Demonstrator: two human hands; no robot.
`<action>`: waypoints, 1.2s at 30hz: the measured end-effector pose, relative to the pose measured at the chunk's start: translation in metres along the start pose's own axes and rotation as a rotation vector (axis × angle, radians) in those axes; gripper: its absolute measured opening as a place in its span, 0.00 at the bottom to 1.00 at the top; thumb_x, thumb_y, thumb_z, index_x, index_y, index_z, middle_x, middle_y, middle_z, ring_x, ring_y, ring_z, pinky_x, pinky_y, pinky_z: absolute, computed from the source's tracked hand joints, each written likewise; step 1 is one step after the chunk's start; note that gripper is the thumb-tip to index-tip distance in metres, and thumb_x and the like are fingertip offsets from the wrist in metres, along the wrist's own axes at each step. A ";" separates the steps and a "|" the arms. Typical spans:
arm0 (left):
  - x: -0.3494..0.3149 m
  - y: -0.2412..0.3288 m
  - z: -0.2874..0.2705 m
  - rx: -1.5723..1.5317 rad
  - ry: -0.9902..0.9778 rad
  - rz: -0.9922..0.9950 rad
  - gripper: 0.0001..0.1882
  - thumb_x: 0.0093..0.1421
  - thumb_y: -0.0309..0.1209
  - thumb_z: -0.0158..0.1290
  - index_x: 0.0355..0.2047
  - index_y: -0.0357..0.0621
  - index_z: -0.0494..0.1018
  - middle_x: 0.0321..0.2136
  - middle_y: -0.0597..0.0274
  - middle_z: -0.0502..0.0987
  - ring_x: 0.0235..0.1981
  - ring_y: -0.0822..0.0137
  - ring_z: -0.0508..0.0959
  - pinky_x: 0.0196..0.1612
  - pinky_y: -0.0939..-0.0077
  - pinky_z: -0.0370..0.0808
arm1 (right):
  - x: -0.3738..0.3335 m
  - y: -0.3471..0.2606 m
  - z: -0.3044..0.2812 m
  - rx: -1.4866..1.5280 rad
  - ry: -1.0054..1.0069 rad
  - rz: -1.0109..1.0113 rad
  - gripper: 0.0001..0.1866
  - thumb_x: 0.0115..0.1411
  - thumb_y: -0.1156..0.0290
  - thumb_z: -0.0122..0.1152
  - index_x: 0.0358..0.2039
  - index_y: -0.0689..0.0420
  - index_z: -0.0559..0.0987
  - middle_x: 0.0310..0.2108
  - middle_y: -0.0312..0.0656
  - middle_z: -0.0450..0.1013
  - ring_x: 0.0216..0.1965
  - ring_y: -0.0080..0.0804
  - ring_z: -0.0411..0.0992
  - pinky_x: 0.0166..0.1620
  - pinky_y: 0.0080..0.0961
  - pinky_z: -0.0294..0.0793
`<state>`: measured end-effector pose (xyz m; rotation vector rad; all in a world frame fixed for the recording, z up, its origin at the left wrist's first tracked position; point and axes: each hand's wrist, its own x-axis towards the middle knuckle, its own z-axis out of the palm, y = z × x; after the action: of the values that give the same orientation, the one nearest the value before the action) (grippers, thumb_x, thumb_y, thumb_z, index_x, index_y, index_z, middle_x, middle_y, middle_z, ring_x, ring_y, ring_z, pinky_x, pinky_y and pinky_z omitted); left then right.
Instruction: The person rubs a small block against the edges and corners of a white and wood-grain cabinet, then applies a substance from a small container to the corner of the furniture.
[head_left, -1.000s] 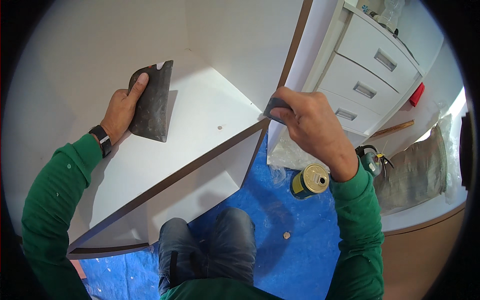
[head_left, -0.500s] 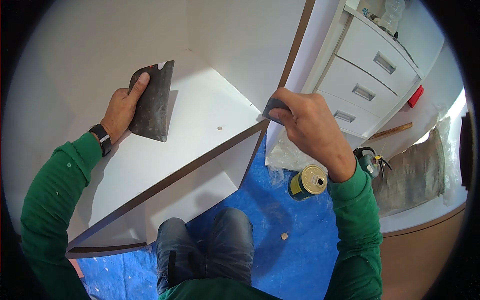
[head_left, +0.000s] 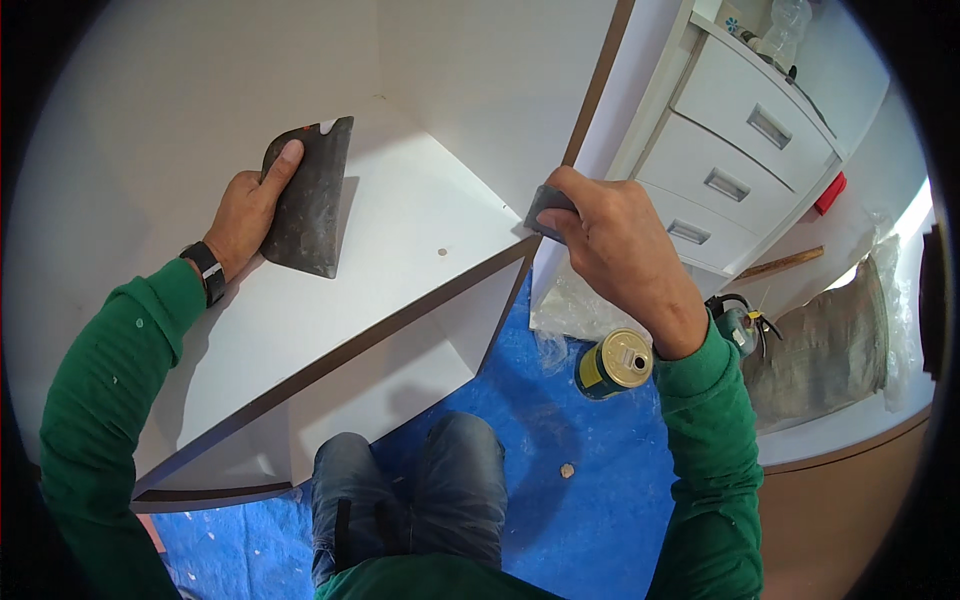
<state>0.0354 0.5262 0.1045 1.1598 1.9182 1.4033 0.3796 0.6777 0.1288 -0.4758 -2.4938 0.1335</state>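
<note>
My left hand (head_left: 245, 210) grips a wide dark putty spreader (head_left: 312, 200) by its rounded side, thumb on its face. The spreader is tilted above the white shelf (head_left: 400, 285), with a dab of white paste at its top corner. My right hand (head_left: 625, 250) pinches a small grey scraper blade (head_left: 548, 212) between thumb and fingers. That blade lies at the corner where the shelf's brown front edge (head_left: 340, 365) meets the upright side panel (head_left: 500, 95). Whether it touches the panel I cannot tell. A small round spot marks the shelf top.
A tin can (head_left: 614, 364) stands on the blue floor sheet (head_left: 535, 400) below my right forearm. Clear plastic wrap (head_left: 575, 305) lies behind it. A white drawer cabinet (head_left: 740, 150) stands at the far right, with a fire extinguisher (head_left: 742, 325) nearer and a wooden strip (head_left: 785, 262) beyond.
The left hand and its spreader have shifted very slightly up. The scraper in my right hand has turned a little, showing more of its face at the same corner.
</note>
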 end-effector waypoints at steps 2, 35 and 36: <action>0.005 -0.003 -0.004 0.071 -0.003 -0.002 0.46 0.62 0.71 0.50 0.37 0.27 0.79 0.30 0.51 0.81 0.32 0.67 0.83 0.40 0.76 0.81 | 0.001 -0.003 0.002 0.021 0.004 0.008 0.06 0.59 0.77 0.65 0.34 0.62 0.76 0.23 0.55 0.76 0.27 0.56 0.77 0.32 0.45 0.75; 0.017 -0.025 -0.012 0.261 0.102 0.014 0.53 0.58 0.78 0.44 0.30 0.28 0.82 0.27 0.47 0.82 0.34 0.58 0.83 0.45 0.66 0.77 | -0.016 -0.041 0.045 1.048 0.060 0.720 0.14 0.61 0.69 0.66 0.40 0.69 0.78 0.22 0.45 0.77 0.13 0.27 0.73 0.15 0.21 0.72; 0.017 -0.022 -0.008 0.256 0.093 0.022 0.53 0.58 0.78 0.44 0.30 0.28 0.82 0.27 0.47 0.82 0.34 0.57 0.83 0.45 0.66 0.77 | -0.016 -0.052 0.046 1.054 0.031 0.709 0.15 0.61 0.69 0.65 0.40 0.69 0.78 0.22 0.45 0.77 0.12 0.26 0.72 0.15 0.21 0.72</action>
<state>0.0126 0.5340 0.0889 1.2519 2.2075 1.2703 0.3496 0.6243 0.0923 -0.8122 -1.7488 1.5674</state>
